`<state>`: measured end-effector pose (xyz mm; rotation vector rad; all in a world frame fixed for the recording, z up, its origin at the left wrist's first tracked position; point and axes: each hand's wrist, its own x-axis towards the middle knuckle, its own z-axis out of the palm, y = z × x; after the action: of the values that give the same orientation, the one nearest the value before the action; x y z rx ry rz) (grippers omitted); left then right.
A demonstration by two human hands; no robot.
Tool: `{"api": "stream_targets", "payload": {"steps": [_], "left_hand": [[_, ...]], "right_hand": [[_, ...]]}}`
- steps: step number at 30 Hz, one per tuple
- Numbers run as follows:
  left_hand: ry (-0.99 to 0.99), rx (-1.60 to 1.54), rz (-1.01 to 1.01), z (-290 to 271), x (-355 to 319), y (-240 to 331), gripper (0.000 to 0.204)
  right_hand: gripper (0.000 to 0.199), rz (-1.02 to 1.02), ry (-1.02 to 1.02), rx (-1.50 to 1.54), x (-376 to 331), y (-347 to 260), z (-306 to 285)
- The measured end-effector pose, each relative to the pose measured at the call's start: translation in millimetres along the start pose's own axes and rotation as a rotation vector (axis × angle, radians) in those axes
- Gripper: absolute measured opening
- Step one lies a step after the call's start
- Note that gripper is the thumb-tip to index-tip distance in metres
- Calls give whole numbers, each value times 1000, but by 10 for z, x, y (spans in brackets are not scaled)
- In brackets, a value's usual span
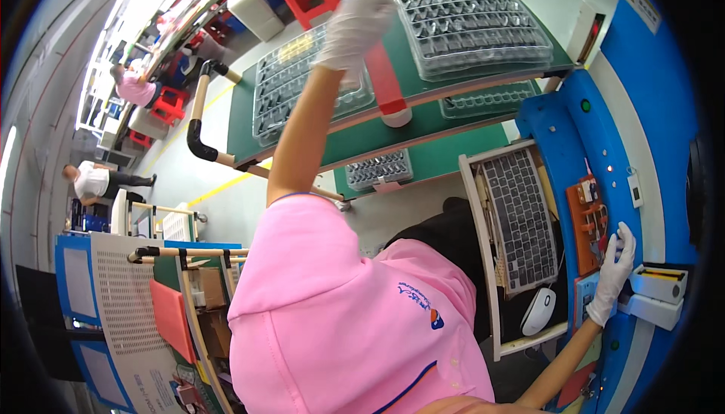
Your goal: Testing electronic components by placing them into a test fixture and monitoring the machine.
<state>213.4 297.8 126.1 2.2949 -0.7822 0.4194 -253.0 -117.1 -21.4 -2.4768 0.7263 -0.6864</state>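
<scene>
The left hand, fingers too blurred to tell open from closed, is over the far right corner of the green shelf's left compartment tray. A high wrist should best spare its rims; open room lines the shelf's left edge. The right hand, fingers loosely parted, is beside an orange fixture.

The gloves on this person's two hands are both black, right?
Not black: the head view shows that the gloves are white. They are indeed on both the left hand and the right hand.
</scene>
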Motion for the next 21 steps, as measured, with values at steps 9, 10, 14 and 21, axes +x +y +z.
{"api": "stream_targets", "payload": {"steps": [9,10,14,21], "left_hand": [[-184,768,-663,-1538,-920,-1663,31],[-55,736,-645,-1512,-1017,-1779,28],[19,485,-595,-1452,-1159,-2120,27],[-310,866,-465,-1657,-765,-3074,44]], "right_hand": [[27,-163,-119,15,-99,-134,307],[26,-144,-112,36,-91,-123,291],[25,-161,-25,21,-171,-110,120],[24,71,-15,-18,-254,-435,-275]]}}
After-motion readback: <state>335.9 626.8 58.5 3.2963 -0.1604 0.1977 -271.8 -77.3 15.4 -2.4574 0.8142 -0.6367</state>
